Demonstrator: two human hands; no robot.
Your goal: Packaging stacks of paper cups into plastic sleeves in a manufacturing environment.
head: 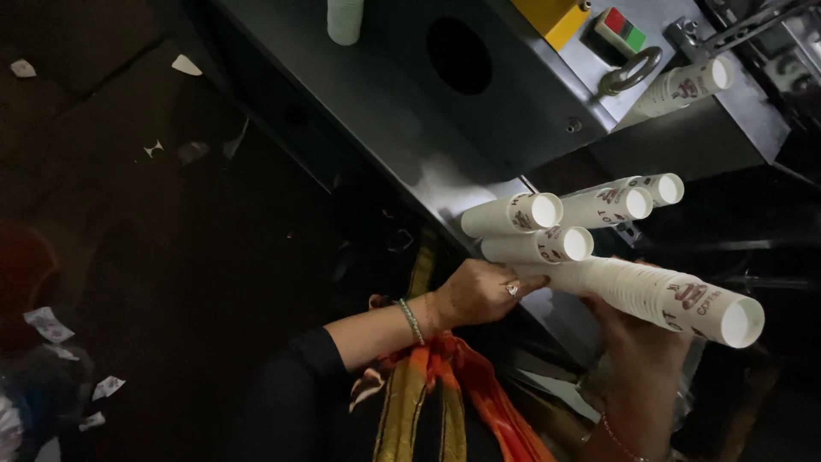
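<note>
A long nested stack of white printed paper cups (658,295) lies across both my hands, its closed bottom end pointing right. My left hand (483,291), with a ring and a bangle, grips the stack's left end. My right hand (637,346) supports it from below near the middle. Just above lie three more cup stacks: one (511,214) at the left, one (539,245) under it, and one (611,205) further right, all resting on the grey machine's ledge (445,188).
The grey machine has a round dark opening (459,55), a yellow box (554,17), a red-green switch (622,30) and a metal handle (629,73). Another cup stack (684,85) sticks out at top right. Paper scraps (51,325) litter the dark floor at left.
</note>
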